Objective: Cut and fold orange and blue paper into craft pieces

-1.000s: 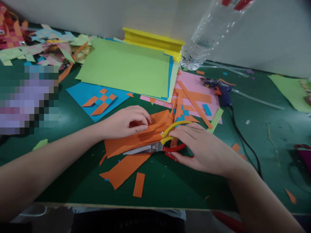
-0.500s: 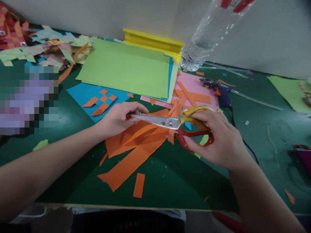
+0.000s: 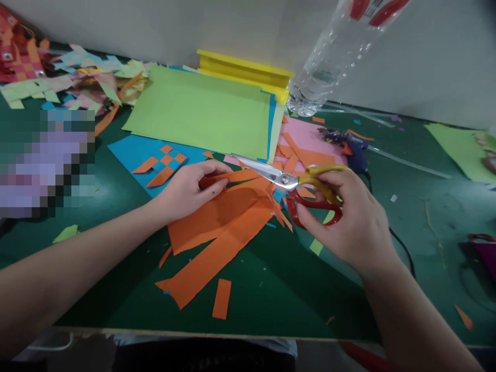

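My left hand (image 3: pixel 197 191) pinches an orange paper strip (image 3: pixel 245 176) between thumb and fingers. In my right hand (image 3: pixel 352 217) is a pair of scissors (image 3: pixel 284 181) with one yellow and one red handle. Its blades look closed together and point left, above the far side of the strip. Below both hands lie larger orange paper pieces (image 3: pixel 220 258), overlapping on the green table. Left of and behind my left hand, a small woven orange-and-blue paper fish (image 3: pixel 166 164) rests on blue paper (image 3: pixel 124 150).
Behind my hands are stacked green sheets (image 3: pixel 201 111), a yellow holder (image 3: pixel 244 70) and a clear water bottle (image 3: pixel 323 62). A dark blue glue gun (image 3: pixel 354 152) lies by pink paper (image 3: pixel 310 132). Paper scraps (image 3: pixel 93 77) heap at the back left, near a blurred phone (image 3: pixel 42 160).
The scissors have moved right and away from my left fingers, their blades now angled up toward the green sheets. The orange strip in my left hand shows more plainly.
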Motion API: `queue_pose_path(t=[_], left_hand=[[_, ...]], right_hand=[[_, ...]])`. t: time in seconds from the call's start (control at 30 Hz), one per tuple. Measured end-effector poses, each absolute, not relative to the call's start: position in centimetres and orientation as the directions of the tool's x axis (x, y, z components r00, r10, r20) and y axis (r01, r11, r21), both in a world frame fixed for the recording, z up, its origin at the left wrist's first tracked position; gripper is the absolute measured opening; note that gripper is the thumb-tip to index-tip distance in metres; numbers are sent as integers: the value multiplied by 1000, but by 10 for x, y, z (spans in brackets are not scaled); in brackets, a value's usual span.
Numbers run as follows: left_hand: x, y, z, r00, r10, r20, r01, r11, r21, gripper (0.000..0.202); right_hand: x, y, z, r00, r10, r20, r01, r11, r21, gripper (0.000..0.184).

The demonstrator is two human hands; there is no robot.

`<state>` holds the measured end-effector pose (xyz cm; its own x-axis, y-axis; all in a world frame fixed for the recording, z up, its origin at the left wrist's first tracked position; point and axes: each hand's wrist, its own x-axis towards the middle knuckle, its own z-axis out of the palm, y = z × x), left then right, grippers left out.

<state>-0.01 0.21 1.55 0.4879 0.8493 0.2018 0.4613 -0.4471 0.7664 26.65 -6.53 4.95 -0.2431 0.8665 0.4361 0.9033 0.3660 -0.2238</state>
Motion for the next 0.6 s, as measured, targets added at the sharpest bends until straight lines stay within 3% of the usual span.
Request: queue_pose_path(t=[0.2,0.37,0.6], left_hand=[[0,-3,18,411,893,183,444,-371,816,18],[1,-10,24,324,927,190,445,-327,834,18],[4,-16,25,292,948,128,286,-214,934,24]], right_hand=[[268,-66,50,-208,848,488,907,354,-228,40],[269,-69,49,-166,877,451,907,315,-278,42],[267,-68,53,-206,876,436,894,350,-281,38]])
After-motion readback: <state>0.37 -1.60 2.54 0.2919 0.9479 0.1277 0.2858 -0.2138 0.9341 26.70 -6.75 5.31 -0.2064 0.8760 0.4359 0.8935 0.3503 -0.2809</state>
